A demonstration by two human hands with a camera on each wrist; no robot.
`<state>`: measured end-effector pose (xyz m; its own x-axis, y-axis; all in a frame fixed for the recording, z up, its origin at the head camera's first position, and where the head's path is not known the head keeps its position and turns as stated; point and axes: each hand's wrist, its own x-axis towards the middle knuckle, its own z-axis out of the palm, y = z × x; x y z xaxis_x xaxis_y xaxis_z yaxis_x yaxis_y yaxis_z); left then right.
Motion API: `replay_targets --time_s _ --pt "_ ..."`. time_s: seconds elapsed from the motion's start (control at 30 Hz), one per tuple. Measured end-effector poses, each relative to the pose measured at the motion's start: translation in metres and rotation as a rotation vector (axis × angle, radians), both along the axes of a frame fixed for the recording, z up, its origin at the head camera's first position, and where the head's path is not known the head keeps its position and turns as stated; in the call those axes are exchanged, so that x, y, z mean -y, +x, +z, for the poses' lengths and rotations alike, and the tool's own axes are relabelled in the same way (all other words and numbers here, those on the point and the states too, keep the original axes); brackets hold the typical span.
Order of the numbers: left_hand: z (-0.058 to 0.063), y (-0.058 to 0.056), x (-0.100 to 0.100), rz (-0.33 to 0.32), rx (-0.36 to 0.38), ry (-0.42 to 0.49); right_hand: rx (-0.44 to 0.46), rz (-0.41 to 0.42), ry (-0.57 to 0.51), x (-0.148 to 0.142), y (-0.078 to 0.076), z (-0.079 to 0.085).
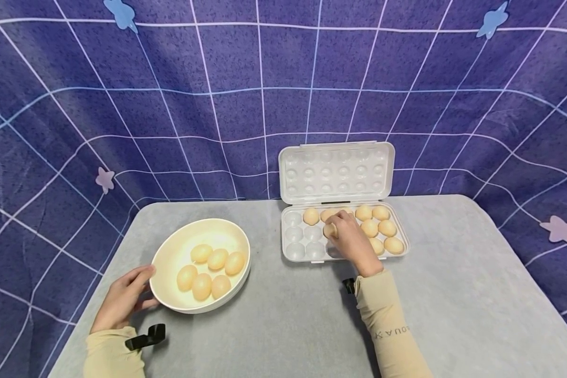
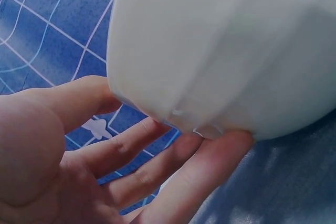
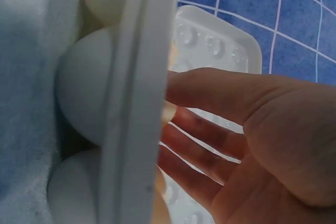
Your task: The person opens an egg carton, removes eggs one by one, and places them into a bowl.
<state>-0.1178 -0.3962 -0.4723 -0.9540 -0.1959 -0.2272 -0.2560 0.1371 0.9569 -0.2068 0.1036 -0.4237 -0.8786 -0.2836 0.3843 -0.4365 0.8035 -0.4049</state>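
At the left side of a cream bowl (image 1: 238,233), my left hand (image 1: 123,295) has its thumb at the rim and its fingers against the outer wall. The left wrist view shows these fingertips on the bowl's ribbed side (image 2: 220,51). Several light brown eggs (image 1: 201,286) lie inside the bowl. My right hand (image 1: 352,239) pinches an egg (image 1: 330,230) over the middle of a white egg box (image 1: 287,255). Other eggs (image 1: 387,228) sit in the box's right and back cups. In the right wrist view the box wall (image 3: 134,108) hides my fingertips.
The egg box's lid (image 1: 335,173) stands upright behind it, near a blue grid-patterned cloth (image 1: 231,115). Bare cups (image 1: 294,234) show at the box's left end. Both stand on a grey table (image 1: 274,325). Black straps (image 1: 146,337) sit at my wrists.
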Motion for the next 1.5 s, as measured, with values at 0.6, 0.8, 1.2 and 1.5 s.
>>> replay_targets --time_s 0.6,0.8,1.2,1.5 --pt "0.042 0.013 -0.029 -0.006 0.037 -0.059 -0.040 0.010 -0.029 0.001 -0.004 -0.010" --pt "0.035 0.010 -0.026 0.009 0.050 -0.077 -0.055 0.021 -0.046 0.000 -0.006 -0.011" --pt "0.031 0.008 -0.023 0.028 0.067 -0.083 -0.023 0.024 -0.054 0.000 -0.007 -0.008" --pt "0.028 0.009 -0.020 0.022 0.046 -0.086 -0.001 0.031 -0.117 0.003 -0.007 -0.005"
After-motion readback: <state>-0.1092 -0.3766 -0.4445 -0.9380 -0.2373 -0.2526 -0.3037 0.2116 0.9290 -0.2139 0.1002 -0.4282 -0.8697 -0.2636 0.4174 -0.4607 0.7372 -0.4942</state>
